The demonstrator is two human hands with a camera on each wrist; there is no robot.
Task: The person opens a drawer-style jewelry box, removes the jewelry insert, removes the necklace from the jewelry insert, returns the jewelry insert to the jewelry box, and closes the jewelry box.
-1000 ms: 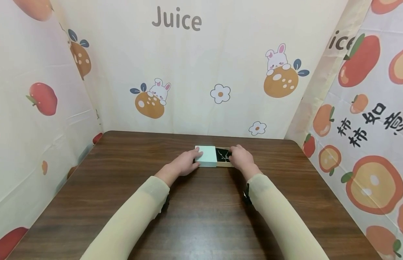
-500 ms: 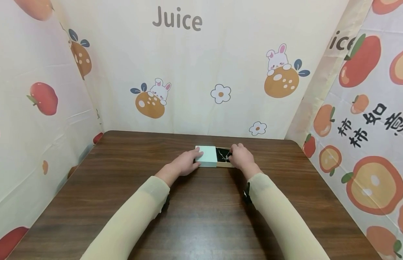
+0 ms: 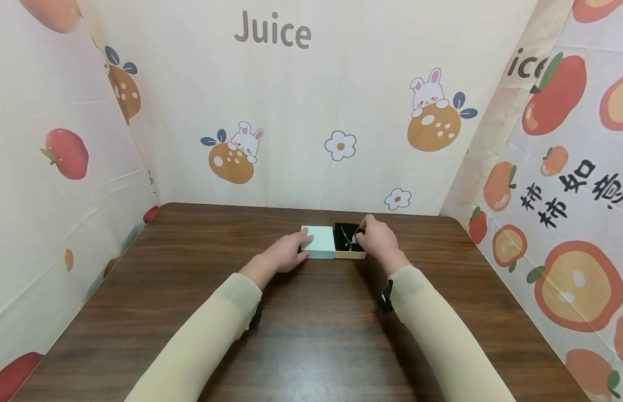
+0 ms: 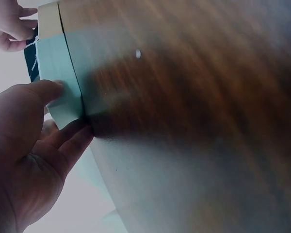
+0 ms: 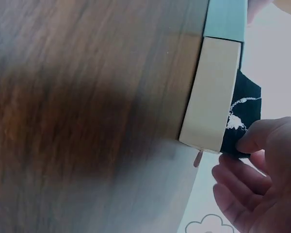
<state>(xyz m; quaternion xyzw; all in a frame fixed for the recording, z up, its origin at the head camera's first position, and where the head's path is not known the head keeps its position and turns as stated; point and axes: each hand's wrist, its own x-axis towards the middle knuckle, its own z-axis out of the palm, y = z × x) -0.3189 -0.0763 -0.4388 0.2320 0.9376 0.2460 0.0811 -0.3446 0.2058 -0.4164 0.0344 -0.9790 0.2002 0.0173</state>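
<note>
A mint-green jewelry box sleeve (image 3: pixel 320 239) lies near the back of the table, its cream drawer (image 5: pixel 211 92) pulled out to the right. My left hand (image 3: pixel 285 252) grips the sleeve's left end, thumb along the front in the left wrist view. Over the drawer, a black insert (image 5: pixel 250 87) stands partly raised above the cream wall. It bears a thin silvery necklace (image 5: pixel 235 121). My right hand (image 3: pixel 379 239) pinches the insert's right end, thumb on its face and fingers behind. A small ribbon tab (image 5: pixel 198 158) sticks out from the drawer's end.
The dark wood-grain table (image 3: pixel 291 335) stretches out in front of the box. Behind its back edge hangs a cream printed curtain (image 3: pixel 291 184), with fruit-patterned cloth (image 3: pixel 532 223) at the right and more cloth at the left.
My right hand has moved slightly right and up, lifting the black insert with the necklace above the drawer's rim. My left hand and the sleeve have stayed in place.
</note>
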